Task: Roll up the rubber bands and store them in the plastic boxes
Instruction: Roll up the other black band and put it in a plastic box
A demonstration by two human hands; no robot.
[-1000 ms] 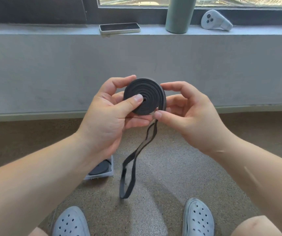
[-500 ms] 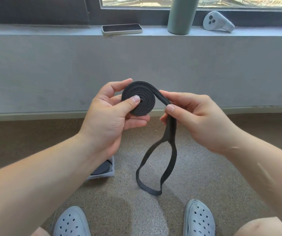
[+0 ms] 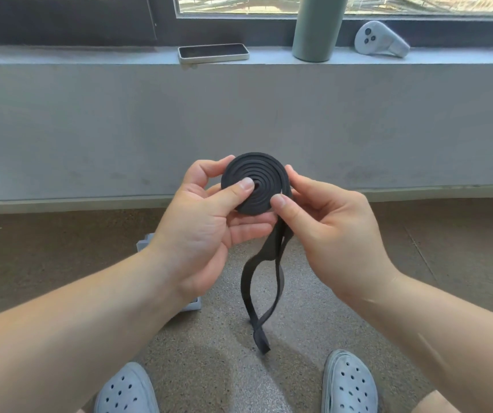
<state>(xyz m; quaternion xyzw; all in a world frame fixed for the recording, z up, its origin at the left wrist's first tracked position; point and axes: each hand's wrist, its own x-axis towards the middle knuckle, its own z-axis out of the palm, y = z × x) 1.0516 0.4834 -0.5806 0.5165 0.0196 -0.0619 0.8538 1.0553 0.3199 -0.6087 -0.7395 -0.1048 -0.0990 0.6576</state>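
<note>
Behind left wrist [image 3: 161, 263], plastic box [image 3: 144, 244] (contents hidden)

no readable text, labels, brands or numbers anywhere. the phone [image 3: 213, 52], bottle [image 3: 316, 28] and controller [image 3: 380, 40] on the ledge far above the grip show no legible marks.
</note>
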